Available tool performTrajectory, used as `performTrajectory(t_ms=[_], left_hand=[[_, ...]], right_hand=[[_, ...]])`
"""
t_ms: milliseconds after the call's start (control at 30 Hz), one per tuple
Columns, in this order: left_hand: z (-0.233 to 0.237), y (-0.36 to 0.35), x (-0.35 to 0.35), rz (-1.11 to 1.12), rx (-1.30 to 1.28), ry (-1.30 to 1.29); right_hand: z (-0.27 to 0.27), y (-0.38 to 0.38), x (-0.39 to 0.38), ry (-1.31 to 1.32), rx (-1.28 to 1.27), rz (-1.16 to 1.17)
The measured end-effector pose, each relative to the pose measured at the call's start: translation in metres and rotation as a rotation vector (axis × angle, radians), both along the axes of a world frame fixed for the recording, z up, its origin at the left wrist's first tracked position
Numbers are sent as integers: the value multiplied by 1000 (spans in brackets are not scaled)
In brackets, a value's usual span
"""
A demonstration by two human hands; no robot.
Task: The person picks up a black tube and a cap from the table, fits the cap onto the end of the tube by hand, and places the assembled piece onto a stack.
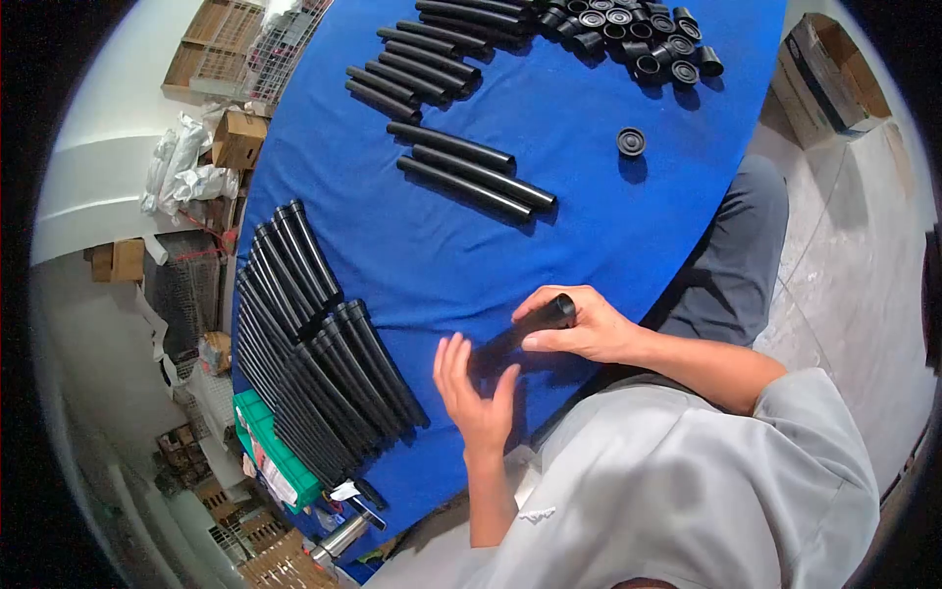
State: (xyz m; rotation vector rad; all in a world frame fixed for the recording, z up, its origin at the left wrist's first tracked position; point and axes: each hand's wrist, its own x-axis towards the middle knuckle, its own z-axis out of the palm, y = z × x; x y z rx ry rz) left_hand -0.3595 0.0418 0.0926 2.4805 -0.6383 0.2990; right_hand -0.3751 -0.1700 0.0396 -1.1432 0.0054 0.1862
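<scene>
My right hand (599,326) is wrapped round a black plastic tube (520,332), its thumb along the near side. The tube's round open end points up to the right. My left hand (473,402) is at the other end of the tube, thumb and fingers apart around it. That lower end is blurred. Beyond my hands, three loose black tubes (471,172) lie side by side on the blue cloth (579,245). A single round black cap (631,142) sits to their right.
Rows of capped black tubes (324,353) cover the left of the table, beside a green box (270,447). More tubes (412,64) and a heap of black caps (648,39) lie at the far side. A cardboard box (829,83) stands on the floor at right.
</scene>
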Motion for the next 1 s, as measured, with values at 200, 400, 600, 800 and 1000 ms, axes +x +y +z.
performTrajectory(t_ms=[200, 400, 600, 800, 1000], left_hand=[[11, 10, 22, -95, -18, 557], [19, 31, 31, -127, -108, 1001], [17, 32, 38, -270, -93, 984], [18, 33, 47, -264, -78, 1035], [11, 34, 41, -104, -213, 1152]], right_hand=[[-3, -7, 1, -105, 181, 34], [-6, -9, 0, -292, 39, 61], [-8, -7, 0, -320, -42, -4], [-4, -7, -1, -184, 61, -13], [-2, -7, 1, -119, 34, -29]])
